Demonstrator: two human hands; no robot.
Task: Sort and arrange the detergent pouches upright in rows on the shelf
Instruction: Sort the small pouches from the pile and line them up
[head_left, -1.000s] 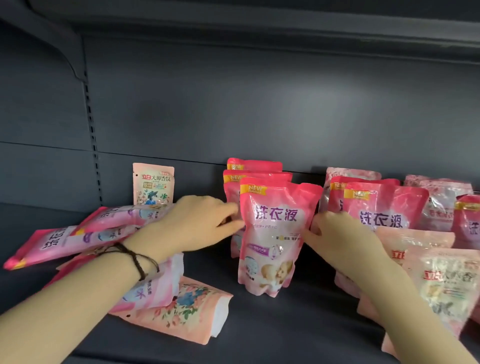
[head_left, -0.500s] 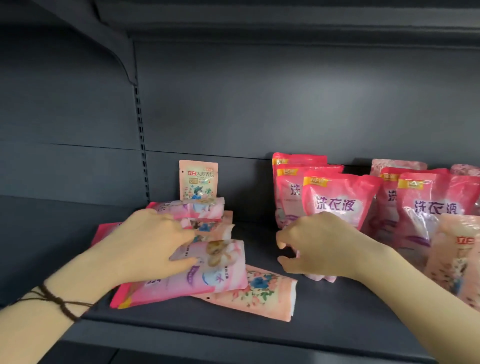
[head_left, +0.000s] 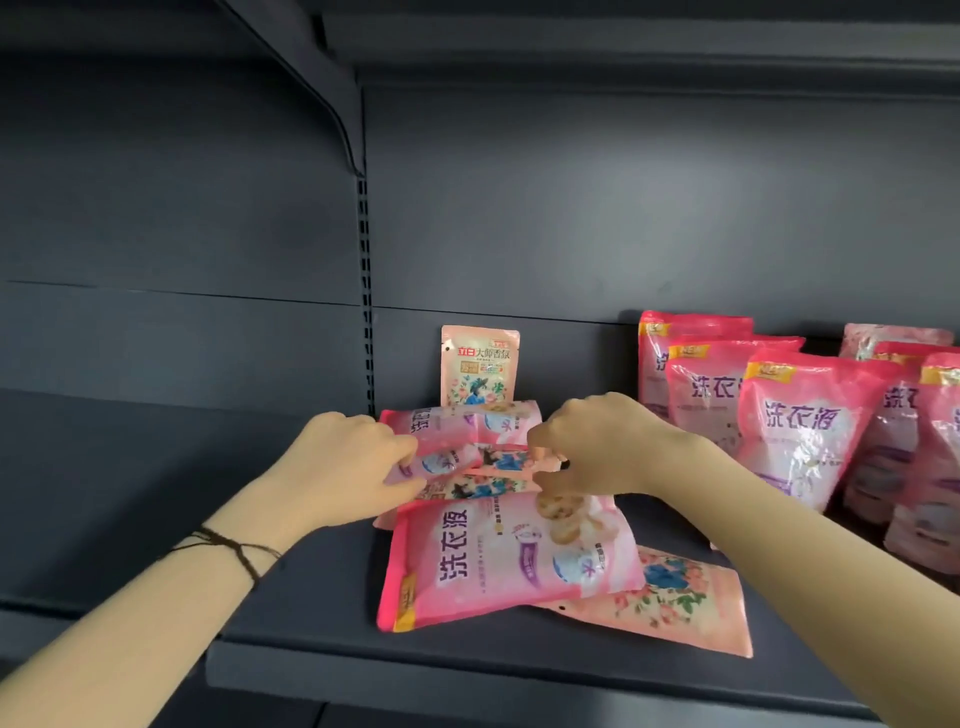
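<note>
On the dark grey shelf (head_left: 311, 613) several detergent pouches lay flat in a loose pile near the middle, and both hands were at this pile. The left hand (head_left: 353, 467), with a thin dark cord bracelet (head_left: 236, 551) on its wrist, was curled at the left end of the pile, its thumb below and its fingers above a middle pouch (head_left: 483, 460). The right hand (head_left: 597, 447) was curled at the right end of the pile in the same way, so the two hands faced each other with the pouch between them. It seemed that both pinched the same pouch, but the layers were too crowded there to be sure. Above it lay a pink pouch (head_left: 457, 420), and just under it a flowered one (head_left: 483, 488). In front of the pile a large pink pouch (head_left: 498, 561) lay flat with its print sideways, partly covering a peach flowered pouch (head_left: 680, 608) near the front edge of the shelf. Behind the pile a small sachet (head_left: 479, 366) stood upright against the back wall (head_left: 571, 208). To the right, a row of pink pouches (head_left: 805, 426) stood upright one behind another, and a second row (head_left: 930, 441) stood beside it at the right edge of the view.
</note>
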